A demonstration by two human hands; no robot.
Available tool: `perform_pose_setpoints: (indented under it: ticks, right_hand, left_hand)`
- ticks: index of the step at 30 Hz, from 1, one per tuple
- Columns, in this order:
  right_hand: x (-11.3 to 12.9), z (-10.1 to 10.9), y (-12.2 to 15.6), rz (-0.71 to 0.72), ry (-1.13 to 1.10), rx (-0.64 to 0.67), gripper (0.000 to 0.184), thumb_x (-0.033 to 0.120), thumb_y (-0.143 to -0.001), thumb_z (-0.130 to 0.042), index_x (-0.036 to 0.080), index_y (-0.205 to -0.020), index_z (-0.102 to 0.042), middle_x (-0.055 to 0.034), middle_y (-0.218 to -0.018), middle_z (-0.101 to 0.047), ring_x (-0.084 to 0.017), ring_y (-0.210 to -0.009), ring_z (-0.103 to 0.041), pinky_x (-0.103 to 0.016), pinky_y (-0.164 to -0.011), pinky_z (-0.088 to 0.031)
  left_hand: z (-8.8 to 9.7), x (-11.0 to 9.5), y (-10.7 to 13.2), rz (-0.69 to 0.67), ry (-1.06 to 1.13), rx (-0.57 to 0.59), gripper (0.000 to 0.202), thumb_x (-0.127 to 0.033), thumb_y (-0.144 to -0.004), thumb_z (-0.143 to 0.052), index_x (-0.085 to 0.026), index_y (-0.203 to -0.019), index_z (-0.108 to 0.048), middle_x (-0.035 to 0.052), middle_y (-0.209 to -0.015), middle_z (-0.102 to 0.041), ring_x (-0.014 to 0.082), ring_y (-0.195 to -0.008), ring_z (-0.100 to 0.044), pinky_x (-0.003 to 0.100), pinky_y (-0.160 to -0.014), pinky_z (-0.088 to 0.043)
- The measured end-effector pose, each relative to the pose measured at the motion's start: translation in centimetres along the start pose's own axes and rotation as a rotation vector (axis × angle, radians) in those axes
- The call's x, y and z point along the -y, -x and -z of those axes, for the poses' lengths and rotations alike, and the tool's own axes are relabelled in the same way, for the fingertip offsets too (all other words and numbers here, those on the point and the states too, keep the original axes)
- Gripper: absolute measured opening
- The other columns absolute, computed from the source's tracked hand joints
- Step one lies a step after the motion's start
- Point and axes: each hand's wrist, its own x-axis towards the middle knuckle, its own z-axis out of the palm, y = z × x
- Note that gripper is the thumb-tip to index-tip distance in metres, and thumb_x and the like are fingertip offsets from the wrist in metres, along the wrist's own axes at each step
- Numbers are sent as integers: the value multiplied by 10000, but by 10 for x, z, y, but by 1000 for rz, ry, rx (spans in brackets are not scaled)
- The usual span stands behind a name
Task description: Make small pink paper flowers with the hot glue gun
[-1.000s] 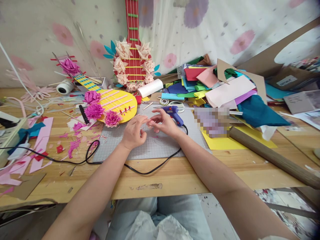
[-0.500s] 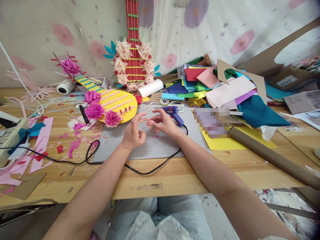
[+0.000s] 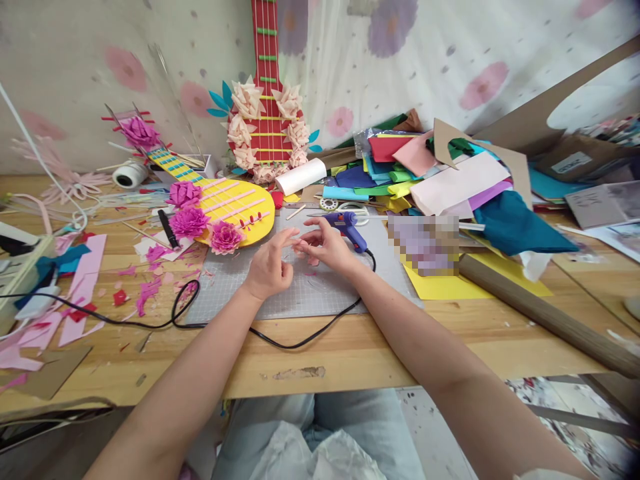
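Above the grey cutting mat (image 3: 240,293), my two hands meet at the fingertips. My left hand (image 3: 270,268) has its forefinger stretched toward the right and its thumb bent; it holds nothing that I can see. Thumb and fingers of my right hand (image 3: 325,248) are pinched at the tip of that forefinger, and anything between them is too small to make out. Just behind my right hand lies a blue glue gun (image 3: 351,231) on the mat, its black cord (image 3: 313,343) looping toward me. Left of my hands rests a yellow paper lute (image 3: 255,203) with magenta paper flowers (image 3: 190,222).
A red paper lute (image 3: 267,127) with pale flowers leans at the back. Coloured paper sheets (image 3: 380,167) are heaped at the back right. A brown roll (image 3: 540,310) lies on yellow paper (image 3: 435,285). Pink scraps (image 3: 83,293) litter the left. A white paper roll (image 3: 301,176) lies behind the mat.
The outstretched fingers of my left hand have drawn closer together and shifted slightly at the right fingertips. My right hand stays nearly still. Nothing on the table has moved.
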Motion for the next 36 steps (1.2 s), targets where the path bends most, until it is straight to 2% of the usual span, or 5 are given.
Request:
perform_pose_setpoints:
  ticks: [16, 22, 27, 31, 36]
  right_hand:
    - [5, 1, -1, 1, 118, -68, 500, 431, -722, -664, 244, -1092, -386, -32, -957, -697, -145, -659, -664, -238, -475, -522]
    - [-2, -1, -17, -58, 219, -157, 445, 343, -741, -660, 255, -1107, -422, -35, -1007, -681, -133, -640, -655, -262, -495, -539]
    - [-6, -3, -23, -65, 448, -112, 423, 280, -760, -666, 259, -1125, -453, -32, -1019, -696, -173, -744, -685, -352, -684, -563]
    - [-5, 1, -21, -10, 526, -97, 479, 262, -748, -689, 251, -1168, -457, -64, -1085, -685, -228, -1018, -641, -445, -892, -501]
    - [5, 13, -7, 67, 529, -82, 504, 295, -743, -696, 238, -1188, -467, -88, -1153, -653, -235, -1103, -599, -442, -931, -468]
  left_hand:
    - [2, 1, -2, 154, 112, -89, 797, -5, -644, -409, -191, -1387, -188, 167, -1294, -515, 232, -1083, -616, 448, -952, -484]
    - [3, 9, -4, 260, -81, -259, 427, -124, -787, -511, -170, -1204, -431, 88, -1013, -617, 168, -882, -642, 365, -866, -513]
    - [1, 14, -3, 401, -132, -166, 104, -270, -817, -603, -188, -878, -625, 12, -733, -653, 143, -688, -634, 287, -702, -520]
    - [-1, 17, 0, 497, -71, -129, 156, -277, -801, -628, -192, -918, -687, 25, -758, -709, 155, -679, -663, 292, -668, -535]
    - [-3, 21, 2, 554, -117, -63, 174, -217, -791, -617, -201, -941, -703, 24, -761, -727, 168, -679, -668, 304, -669, -532]
